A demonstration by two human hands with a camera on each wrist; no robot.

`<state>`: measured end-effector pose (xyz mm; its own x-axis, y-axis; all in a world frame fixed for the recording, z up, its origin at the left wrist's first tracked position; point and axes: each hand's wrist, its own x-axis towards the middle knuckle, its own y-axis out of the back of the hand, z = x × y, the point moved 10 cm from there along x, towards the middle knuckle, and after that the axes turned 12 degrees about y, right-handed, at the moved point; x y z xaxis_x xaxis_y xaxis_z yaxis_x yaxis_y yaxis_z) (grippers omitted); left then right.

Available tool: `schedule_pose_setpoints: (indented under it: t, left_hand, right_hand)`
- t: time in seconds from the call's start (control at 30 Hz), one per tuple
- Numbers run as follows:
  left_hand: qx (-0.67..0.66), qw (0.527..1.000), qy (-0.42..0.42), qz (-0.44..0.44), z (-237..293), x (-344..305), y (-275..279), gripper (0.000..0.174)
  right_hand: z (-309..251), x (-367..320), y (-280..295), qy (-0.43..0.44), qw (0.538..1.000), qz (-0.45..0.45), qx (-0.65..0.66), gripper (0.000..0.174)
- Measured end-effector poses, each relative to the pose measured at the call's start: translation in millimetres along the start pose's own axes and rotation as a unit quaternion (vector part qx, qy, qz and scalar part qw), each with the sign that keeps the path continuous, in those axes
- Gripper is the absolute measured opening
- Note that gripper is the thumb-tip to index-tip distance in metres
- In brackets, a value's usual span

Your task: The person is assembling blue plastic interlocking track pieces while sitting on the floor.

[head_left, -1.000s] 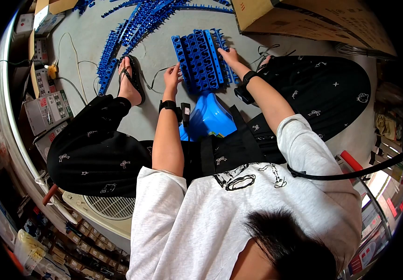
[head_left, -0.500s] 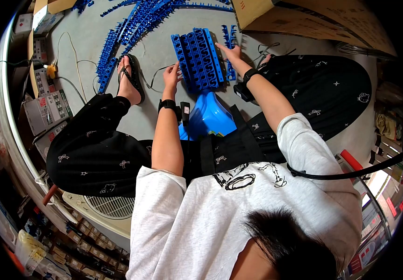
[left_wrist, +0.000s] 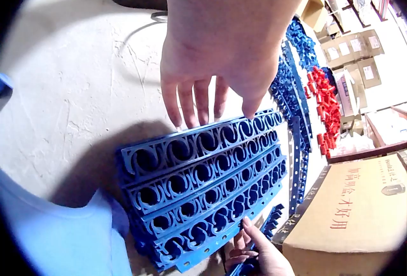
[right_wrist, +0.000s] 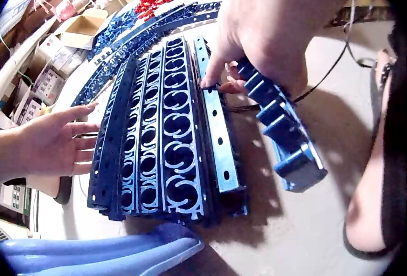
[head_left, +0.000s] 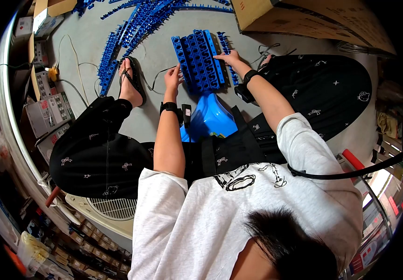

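Observation:
A stack of blue plastic strips (head_left: 196, 60) with rows of round clip openings lies on the floor before the person. At its left side is the left hand (head_left: 172, 77), its fingers extended and fingertips right at the stack's edge in the left wrist view. The right hand (head_left: 231, 58) grips a separate toothed blue strip (right_wrist: 283, 123), its upper part hidden under the palm. One digit of this hand reaches over to a flat perforated strip (right_wrist: 220, 139) on the stack's right side.
Loose blue strips (head_left: 140, 28) are heaped farther off, near red pieces (left_wrist: 325, 107). A cardboard box (head_left: 304, 21) stands at the back right. Smooth blue plastic (head_left: 213, 114) lies between the person's legs. A sandalled foot (head_left: 129, 81) and thin cables (head_left: 73, 51) are at the left.
The right hand's blue strip has swung out from the stack and come back closer, turned so one row shows instead of two. The left hand has stayed at the stack's left side.

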<state>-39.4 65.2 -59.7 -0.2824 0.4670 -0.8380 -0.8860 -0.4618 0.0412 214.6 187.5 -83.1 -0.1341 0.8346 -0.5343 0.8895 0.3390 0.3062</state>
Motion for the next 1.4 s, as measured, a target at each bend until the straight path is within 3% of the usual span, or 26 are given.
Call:
schedule_pose_setpoints:
  t: [0.27,0.5,0.57,0.67,0.73,0.87,0.93,0.97,1.03,1.13,1.4]
  left_hand:
    - [0.009,1.000,0.015,-0.008,-3.9,1.8,-0.4,0.041]
    - [0.011,1.000,0.011,-0.001,-5.1,6.2,0.5,0.041]
    - [0.010,1.000,0.012,0.001,-6.3,7.6,1.1,0.041]
    - [0.014,1.000,0.013,0.001,-6.5,7.7,0.6,0.041]
    - [0.016,1.000,0.014,-0.001,-6.2,7.2,-0.1,0.042]
    - [0.019,1.000,0.013,0.004,-4.4,4.5,-0.1,0.044]
    - [0.022,1.000,0.014,0.007,-4.4,4.2,0.2,0.045]
    - [0.022,1.000,0.014,0.007,-4.2,4.0,0.1,0.045]
    - [0.024,1.000,0.014,0.005,-3.6,3.6,0.3,0.045]
    - [0.023,1.000,0.014,0.005,-3.9,3.5,0.3,0.045]
    - [0.018,1.000,0.009,-0.001,-4.0,2.7,-0.6,0.044]
  right_hand:
    - [-1.3,-4.4,-11.5,0.010,0.995,-0.058,0.083,0.018]
    - [2.0,3.9,-5.0,0.035,0.993,-0.046,0.103,0.032]
    - [-3.8,-3.6,-1.9,0.008,0.996,-0.041,0.073,0.031]
    - [0.0,6.8,3.8,0.081,0.997,0.018,0.010,0.031]
    - [14.1,20.7,22.1,0.098,0.980,0.132,-0.110,0.030]
    - [14.1,14.1,24.1,0.048,0.993,0.112,0.010,0.031]
    - [11.8,17.7,24.8,0.068,0.992,0.095,-0.039,0.058]
    - [13.5,18.2,25.5,0.067,0.992,0.095,-0.040,0.058]
    - [4.8,14.3,24.4,0.081,0.990,0.078,-0.085,0.037]
    - [0.7,11.9,17.7,0.114,0.990,0.071,-0.034,0.026]
    - [2.1,13.8,17.0,0.115,0.988,0.082,-0.063,0.027]
